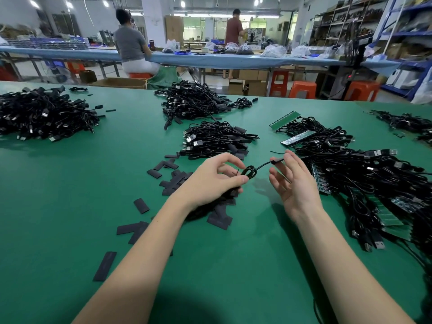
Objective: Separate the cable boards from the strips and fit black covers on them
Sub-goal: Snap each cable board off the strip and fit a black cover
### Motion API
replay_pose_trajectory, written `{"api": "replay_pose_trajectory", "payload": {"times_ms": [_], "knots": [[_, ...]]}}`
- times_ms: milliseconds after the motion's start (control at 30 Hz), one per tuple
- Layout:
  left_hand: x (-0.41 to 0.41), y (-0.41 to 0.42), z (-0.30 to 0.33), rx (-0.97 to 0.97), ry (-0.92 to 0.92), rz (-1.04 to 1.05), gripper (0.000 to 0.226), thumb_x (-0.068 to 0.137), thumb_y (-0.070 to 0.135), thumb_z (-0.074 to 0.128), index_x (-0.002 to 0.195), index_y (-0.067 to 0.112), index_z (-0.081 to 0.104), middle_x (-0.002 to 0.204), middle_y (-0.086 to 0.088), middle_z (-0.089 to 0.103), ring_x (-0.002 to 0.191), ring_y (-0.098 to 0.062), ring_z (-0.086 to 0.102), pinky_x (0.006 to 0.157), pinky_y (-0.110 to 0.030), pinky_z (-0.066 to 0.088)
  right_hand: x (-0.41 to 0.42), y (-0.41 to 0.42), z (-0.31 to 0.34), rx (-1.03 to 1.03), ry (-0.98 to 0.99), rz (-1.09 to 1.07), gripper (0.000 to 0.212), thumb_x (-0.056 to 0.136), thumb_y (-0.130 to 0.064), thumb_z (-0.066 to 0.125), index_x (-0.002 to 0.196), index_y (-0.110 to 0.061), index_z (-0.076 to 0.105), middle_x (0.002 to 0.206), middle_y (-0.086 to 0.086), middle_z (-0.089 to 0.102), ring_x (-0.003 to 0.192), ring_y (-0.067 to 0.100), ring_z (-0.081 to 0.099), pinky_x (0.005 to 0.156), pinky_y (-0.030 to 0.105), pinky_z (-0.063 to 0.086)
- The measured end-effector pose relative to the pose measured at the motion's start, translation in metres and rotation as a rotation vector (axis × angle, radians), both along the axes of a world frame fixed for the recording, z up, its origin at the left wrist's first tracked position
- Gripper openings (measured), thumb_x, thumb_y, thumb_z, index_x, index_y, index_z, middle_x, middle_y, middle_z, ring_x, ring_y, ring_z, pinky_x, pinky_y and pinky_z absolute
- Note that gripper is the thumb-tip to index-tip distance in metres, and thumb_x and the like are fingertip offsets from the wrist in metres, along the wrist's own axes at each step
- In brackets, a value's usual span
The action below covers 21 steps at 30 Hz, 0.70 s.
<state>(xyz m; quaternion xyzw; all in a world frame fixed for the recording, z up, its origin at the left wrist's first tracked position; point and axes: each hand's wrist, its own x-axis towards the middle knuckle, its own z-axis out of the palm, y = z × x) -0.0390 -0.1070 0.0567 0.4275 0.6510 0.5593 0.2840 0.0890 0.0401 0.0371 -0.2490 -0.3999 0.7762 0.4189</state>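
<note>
My left hand (219, 176) pinches a coiled black cable (249, 172) between thumb and fingers over the green table (70, 195). The cable's straight end runs right to my right hand (292, 183), whose thumb and forefinger pinch its small board end (277, 162), the other fingers spread. Flat black covers (173, 181) lie scattered under and left of my left hand. To the right lies a big tangle of cables still joined to green board strips (388, 213). A pile of covered cables (217, 140) sits just beyond my hands.
Two more cable piles lie at far left (44, 115) and far centre (194, 101), another at the far right edge (409, 123). Green strips (284, 120) lie behind the right tangle. Two people work at a blue bench (210, 58) beyond; orange stools stand between.
</note>
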Motion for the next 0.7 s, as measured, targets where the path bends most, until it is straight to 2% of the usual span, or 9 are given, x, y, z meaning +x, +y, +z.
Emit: {"api": "replay_pose_trajectory", "payload": {"times_ms": [67, 100, 167, 333, 367, 433, 500, 600, 700], "knots": [[-0.002, 0.0, 0.002, -0.019, 0.101, 0.024, 0.019, 0.09, 0.013, 0.074, 0.106, 0.014, 0.065, 0.089, 0.001, 0.067, 0.07, -0.015, 0.072, 0.067, -0.018, 0.053, -0.002, 0.0, -0.005, 0.018, -0.062, -0.047, 0.013, 0.099, -0.028, 0.063, 0.112, -0.026, 0.062, 0.089, 0.002, 0.077, 0.065, 0.015, 0.068, 0.059, 0.024, 0.058], [-0.004, 0.001, 0.002, -0.044, 0.189, 0.037, 0.018, 0.09, 0.015, 0.074, 0.106, 0.017, 0.066, 0.093, 0.001, 0.067, 0.066, -0.01, 0.068, 0.065, -0.015, 0.05, -0.004, 0.0, -0.008, 0.032, -0.081, -0.064, 0.013, 0.1, -0.029, 0.061, 0.113, -0.025, 0.06, 0.089, 0.004, 0.076, 0.063, 0.016, 0.069, 0.058, 0.025, 0.059], [-0.007, 0.003, 0.003, -0.08, 0.35, 0.064, 0.016, 0.09, 0.021, 0.075, 0.103, 0.024, 0.067, 0.096, 0.002, 0.067, 0.061, -0.005, 0.06, 0.066, -0.014, 0.048, -0.007, -0.001, -0.013, 0.082, -0.117, -0.084, 0.017, 0.102, -0.028, 0.058, 0.118, -0.022, 0.057, 0.093, 0.008, 0.075, 0.062, 0.018, 0.07, 0.058, 0.027, 0.059], [-0.02, 0.019, 0.012, -0.022, 0.565, 0.127, 0.014, 0.09, 0.023, 0.073, 0.103, 0.027, 0.068, 0.092, 0.008, 0.067, 0.071, -0.003, 0.06, 0.072, -0.014, 0.048, -0.011, 0.001, -0.023, 0.165, -0.211, -0.14, 0.03, 0.104, -0.024, 0.054, 0.132, -0.018, 0.051, 0.103, 0.01, 0.072, 0.063, 0.019, 0.073, 0.059, 0.025, 0.059], [-0.026, 0.025, 0.015, -0.015, 0.622, 0.144, 0.015, 0.091, 0.022, 0.073, 0.104, 0.026, 0.068, 0.092, 0.009, 0.067, 0.075, -0.004, 0.06, 0.074, -0.017, 0.049, -0.012, 0.002, -0.024, 0.174, -0.215, -0.145, 0.028, 0.104, -0.023, 0.054, 0.131, -0.018, 0.05, 0.102, 0.01, 0.072, 0.062, 0.018, 0.073, 0.058, 0.024, 0.059], [-0.041, 0.039, 0.023, -0.041, 0.762, 0.216, 0.016, 0.092, 0.024, 0.071, 0.107, 0.027, 0.066, 0.093, 0.011, 0.066, 0.085, -0.012, 0.062, 0.084, -0.032, 0.052, -0.013, 0.001, -0.026, 0.215, -0.244, -0.144, 0.022, 0.104, -0.022, 0.054, 0.125, -0.021, 0.052, 0.096, 0.007, 0.075, 0.061, 0.018, 0.072, 0.059, 0.026, 0.058], [-0.059, 0.053, 0.032, -0.085, 0.941, 0.328, 0.018, 0.094, 0.027, 0.068, 0.111, 0.028, 0.064, 0.097, 0.011, 0.067, 0.095, -0.017, 0.06, 0.094, -0.042, 0.048, -0.014, 0.0, -0.029, 0.292, -0.297, -0.127, 0.014, 0.103, -0.022, 0.054, 0.117, -0.024, 0.055, 0.09, 0.002, 0.078, 0.061, 0.018, 0.07, 0.065, 0.032, 0.059], [-0.088, 0.074, 0.044, -0.118, 1.1, 0.424, 0.021, 0.096, 0.028, 0.064, 0.117, 0.027, 0.062, 0.108, 0.004, 0.071, 0.108, -0.025, 0.057, 0.099, -0.045, 0.042, -0.016, -0.002, -0.033, 0.372, -0.35, -0.088, 0.01, 0.102, -0.022, 0.056, 0.111, -0.024, 0.059, 0.087, -0.004, 0.078, 0.059, 0.016, 0.068, 0.066, 0.036, 0.059], [-0.119, 0.089, 0.049, -0.218, 1.204, 0.444, 0.023, 0.097, 0.027, 0.061, 0.121, 0.025, 0.061, 0.116, -0.002, 0.068, 0.117, -0.029, 0.052, 0.1, -0.044, 0.039, -0.016, -0.001, -0.035, 0.392, -0.372, -0.099, 0.007, 0.1, -0.021, 0.058, 0.104, -0.022, 0.063, 0.084, -0.002, 0.078, 0.055, 0.015, 0.065, 0.058, 0.03, 0.054]]}}
